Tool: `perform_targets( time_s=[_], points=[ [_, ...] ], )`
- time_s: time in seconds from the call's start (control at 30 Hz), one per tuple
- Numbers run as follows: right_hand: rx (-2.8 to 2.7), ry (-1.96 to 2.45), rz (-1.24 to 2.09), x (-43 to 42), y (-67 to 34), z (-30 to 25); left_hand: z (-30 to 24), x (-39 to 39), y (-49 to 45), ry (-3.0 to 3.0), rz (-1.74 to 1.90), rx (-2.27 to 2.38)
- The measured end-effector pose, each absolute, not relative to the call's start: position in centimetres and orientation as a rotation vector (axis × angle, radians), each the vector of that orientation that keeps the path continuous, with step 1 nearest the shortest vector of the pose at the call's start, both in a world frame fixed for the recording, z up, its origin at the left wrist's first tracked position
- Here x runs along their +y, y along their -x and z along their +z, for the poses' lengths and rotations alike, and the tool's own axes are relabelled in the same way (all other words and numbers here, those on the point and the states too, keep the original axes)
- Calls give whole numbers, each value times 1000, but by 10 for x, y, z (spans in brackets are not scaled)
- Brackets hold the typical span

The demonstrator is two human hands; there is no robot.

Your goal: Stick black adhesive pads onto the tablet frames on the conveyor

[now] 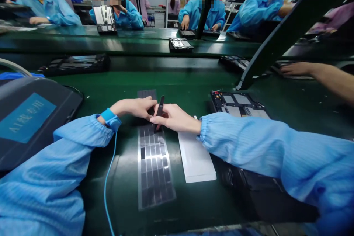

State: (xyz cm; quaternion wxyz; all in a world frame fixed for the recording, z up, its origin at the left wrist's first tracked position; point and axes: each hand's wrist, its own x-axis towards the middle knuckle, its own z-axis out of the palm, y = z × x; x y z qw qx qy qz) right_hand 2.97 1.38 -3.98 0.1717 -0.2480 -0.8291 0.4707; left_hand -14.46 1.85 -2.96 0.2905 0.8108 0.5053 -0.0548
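Note:
My right hand [177, 118] grips black tweezers [160, 106], whose tips point down at a long clear sheet of dark adhesive pieces [155, 177]. The sheet lies lengthwise on the green bench in front of me, and both hands cover part of its upper half. My left hand [132, 107] meets the right one over the sheet, its fingers closed together; whatever they pinch is hidden. A blue band with a thin cord circles my left wrist. Beside the sheet, under my right wrist, lies a white paper stack [197, 158].
An open device with exposed parts [240, 104] lies beyond my right forearm. A dark grey machine with a blue label [27, 118] stands at left. A slanted dark post [276, 33] rises at right, near another person's arm [329, 77]. More devices and co-workers are across the bench.

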Motion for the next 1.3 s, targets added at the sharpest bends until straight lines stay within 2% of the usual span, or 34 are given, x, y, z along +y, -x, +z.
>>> perform_targets(
  time_s=[0.2, 0.47, 0.73, 0.83, 1.0, 1.1, 1.2, 1.3],
  points=[
    [-2365, 803, 1093, 18, -35, -37, -26, 15, 143, -2193, -236, 1440],
    [-2380, 838, 1119, 20, -38, -36, -29, 15, 140, -2178, -295, 1523],
    [-2301, 897, 1241, 22, -36, -40, -30, 17, 140, -2156, -205, 1519],
    [-2158, 871, 1318, 23, -35, -21, -36, 20, 145, -2145, -128, 1501],
    [-1937, 963, 1311, 22, -78, 51, -39, 20, 150, -2197, -87, 1479],
    [-1900, 1133, 1311, 12, -130, 63, -31, 11, 129, -2240, 145, 1549],
    [-1756, 1288, 1519, 2, -171, 40, -24, -6, 85, -2308, 609, 1405],
    [-1635, 1348, 1675, 1, -186, 13, -25, -20, 37, -2331, 796, 1129]
  ],
)
